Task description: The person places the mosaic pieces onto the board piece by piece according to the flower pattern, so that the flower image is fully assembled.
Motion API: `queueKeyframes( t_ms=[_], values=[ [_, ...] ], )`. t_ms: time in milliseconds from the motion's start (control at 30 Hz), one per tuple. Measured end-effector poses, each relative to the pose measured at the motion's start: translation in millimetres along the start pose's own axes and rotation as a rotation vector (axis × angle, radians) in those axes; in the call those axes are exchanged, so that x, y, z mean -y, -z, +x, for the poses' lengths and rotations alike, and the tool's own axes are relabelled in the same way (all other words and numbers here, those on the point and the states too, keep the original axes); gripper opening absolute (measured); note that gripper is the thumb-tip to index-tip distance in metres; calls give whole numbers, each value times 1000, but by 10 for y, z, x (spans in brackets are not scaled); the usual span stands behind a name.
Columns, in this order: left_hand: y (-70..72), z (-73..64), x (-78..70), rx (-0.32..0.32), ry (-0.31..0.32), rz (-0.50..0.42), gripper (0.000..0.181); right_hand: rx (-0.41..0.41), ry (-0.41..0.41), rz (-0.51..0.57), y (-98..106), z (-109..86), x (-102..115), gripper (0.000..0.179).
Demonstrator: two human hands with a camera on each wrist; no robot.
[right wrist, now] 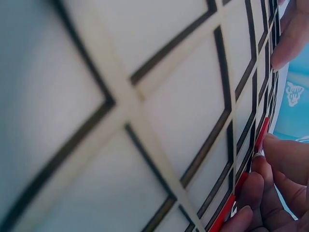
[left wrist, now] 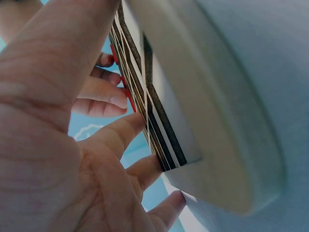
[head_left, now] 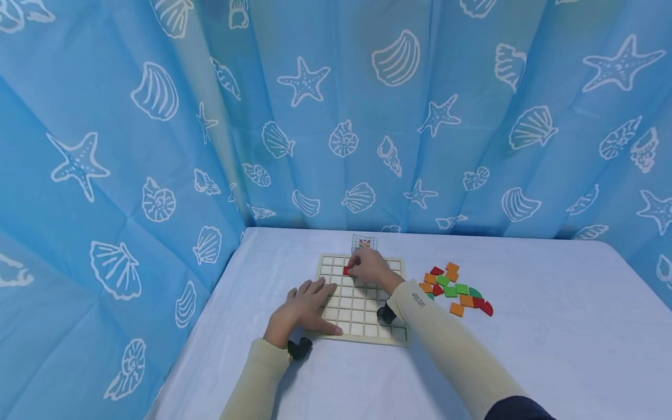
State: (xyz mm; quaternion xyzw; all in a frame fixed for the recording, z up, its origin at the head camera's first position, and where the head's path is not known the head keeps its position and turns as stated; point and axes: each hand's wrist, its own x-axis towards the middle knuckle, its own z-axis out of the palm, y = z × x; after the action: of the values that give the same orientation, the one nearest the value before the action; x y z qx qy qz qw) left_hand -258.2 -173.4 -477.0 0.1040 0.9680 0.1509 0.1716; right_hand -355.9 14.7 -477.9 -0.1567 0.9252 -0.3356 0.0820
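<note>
Right fingers (right wrist: 288, 157) at red pieces (right wrist: 222, 216) | pale gridded board (right wrist: 126, 108) | left fingers (right wrist: 291, 41), upper right | blue curtain (right wrist: 295, 116)

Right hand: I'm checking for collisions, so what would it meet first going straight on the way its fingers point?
The red tile that the right hand touches comes first. Beyond it, the way over the gridded board looks free in the head view, though depth is hard to judge.

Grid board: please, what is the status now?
Right hand touching red tile on grid board. Left hand at its left edge. Right hand hides some squares.
</note>
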Motion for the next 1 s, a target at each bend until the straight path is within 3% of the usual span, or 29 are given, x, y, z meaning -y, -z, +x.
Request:
queueKeyframes(
  t_ms=[333,600,867,1000],
  values=[
    [0,-7,-22,-5,-9,4,106,17,56,94,96,-58,-86,11],
    [1,-20,-19,-10,8,1,106,1,126,128,408,-169,-308,18],
    [1,-44,-25,-3,11,-26,106,-23,-21,92,696,-402,-543,18],
    [-3,-41,-50,-4,7,-25,106,-38,-42,80,776,-466,-740,17]
  ],
)
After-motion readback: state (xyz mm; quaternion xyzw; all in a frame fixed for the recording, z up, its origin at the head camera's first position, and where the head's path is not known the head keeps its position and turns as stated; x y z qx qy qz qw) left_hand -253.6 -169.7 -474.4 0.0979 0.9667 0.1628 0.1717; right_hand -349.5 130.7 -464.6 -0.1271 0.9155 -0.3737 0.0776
